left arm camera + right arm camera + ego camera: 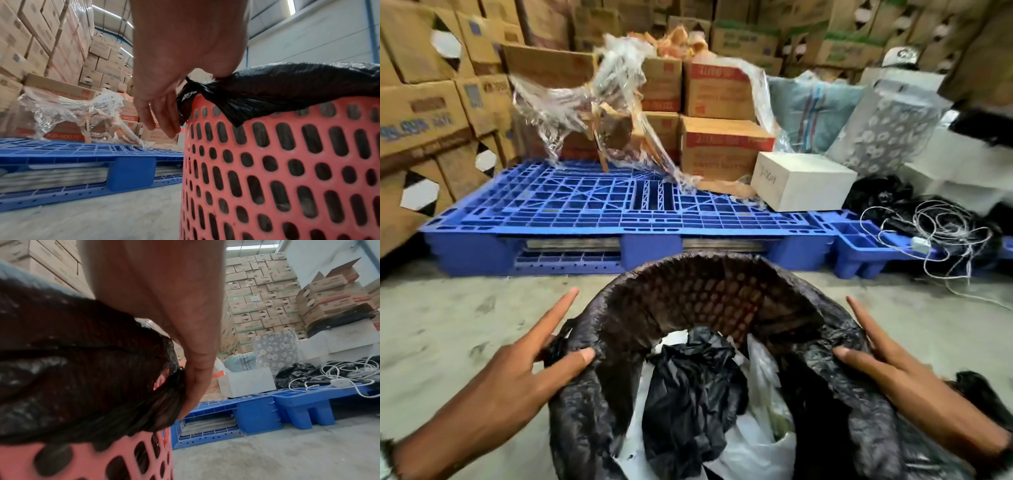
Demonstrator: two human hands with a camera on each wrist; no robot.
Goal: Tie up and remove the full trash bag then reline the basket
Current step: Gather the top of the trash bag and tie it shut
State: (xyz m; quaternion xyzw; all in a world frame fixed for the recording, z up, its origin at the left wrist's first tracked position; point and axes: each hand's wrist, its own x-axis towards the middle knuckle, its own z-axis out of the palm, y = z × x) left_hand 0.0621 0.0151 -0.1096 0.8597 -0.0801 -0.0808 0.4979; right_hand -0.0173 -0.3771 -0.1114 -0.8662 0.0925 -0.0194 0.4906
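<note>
A red perforated basket point(287, 162) point(102, 464) stands on the floor, lined with a black trash bag point(619, 329) whose edge is rolled over the rim point(287, 84) point(72, 361). Inside lie crumpled black plastic point(688, 377) and white plastic bags point(750, 445). My left hand point(571, 332) grips the bag's left rim, thumb on top, index finger straight, the other fingers point(164, 116) down beside a knotted corner. On the right rim my right hand point(852, 329) point(193, 378) holds the bag the same way, with bunched plastic against its fingers.
A blue plastic pallet point(585, 205) lies just beyond the basket, carrying cardboard boxes, loose clear wrap point(585, 102) and a white box point(801, 185). Tangled white cables point(935, 226) and black bags sit at the right. Stacked cartons wall the left and back. Bare concrete floor point(448, 325) flanks the basket.
</note>
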